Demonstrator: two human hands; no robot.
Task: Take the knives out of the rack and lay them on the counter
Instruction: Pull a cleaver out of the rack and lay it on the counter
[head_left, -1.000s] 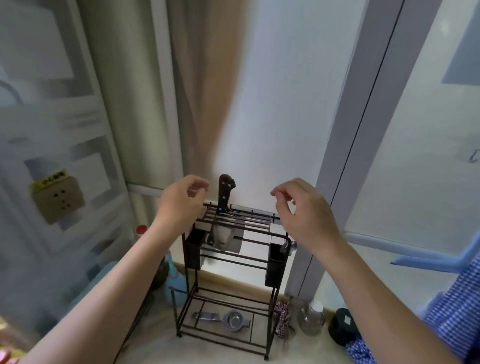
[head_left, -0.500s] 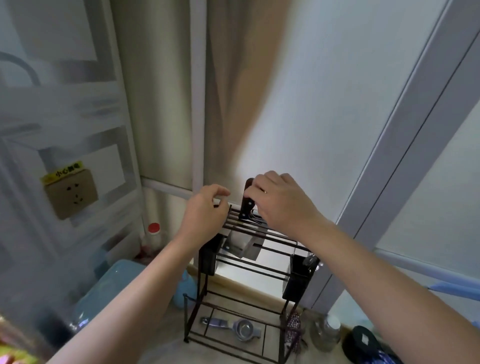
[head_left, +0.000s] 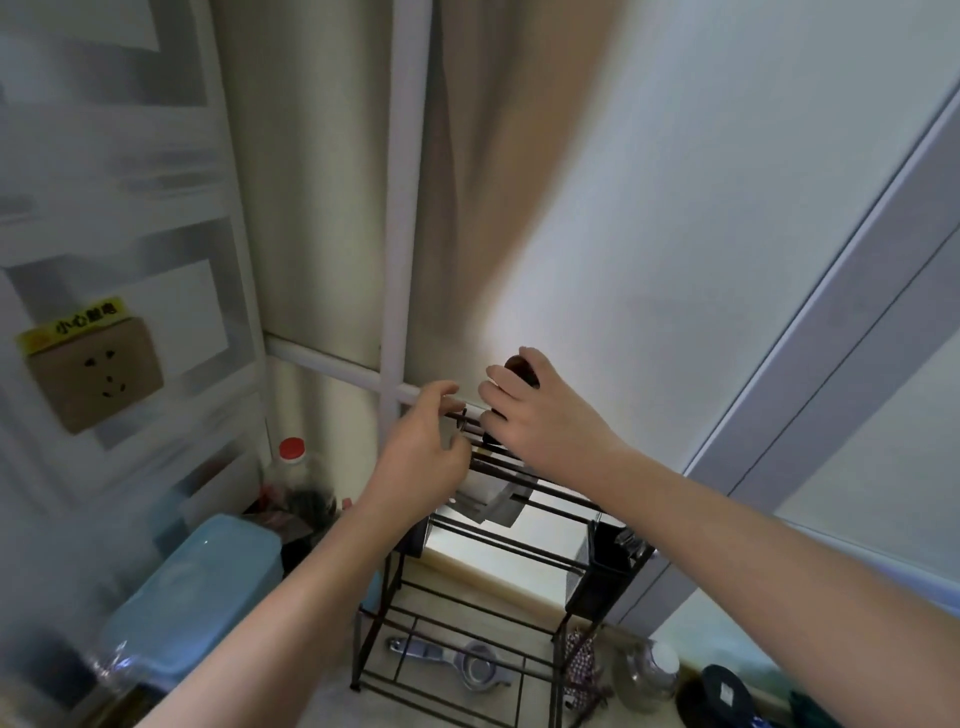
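A dark wire rack (head_left: 498, 551) stands on the counter against the window. A knife with a dark brown handle (head_left: 517, 364) stands upright in the rack's top slots, its wide steel blade (head_left: 493, 506) hanging below the bars. My right hand (head_left: 540, 415) is wrapped around the knife handle, hiding most of it. My left hand (head_left: 423, 452) rests at the rack's top left corner, fingers curled by the bars; whether it grips them is unclear.
A metal squeezer (head_left: 467, 662) lies on the rack's bottom shelf. A pale blue lidded box (head_left: 197, 587) and a red-capped bottle (head_left: 292, 457) sit to the left. A glass jar (head_left: 647, 675) and a dark round lid (head_left: 724, 693) stand at the right. A wall socket (head_left: 96, 376) is on the left wall.
My right hand has swung in from the right side of the rack and closed over the knife handle. My left hand stayed at the rack's top left corner. The view shifted.
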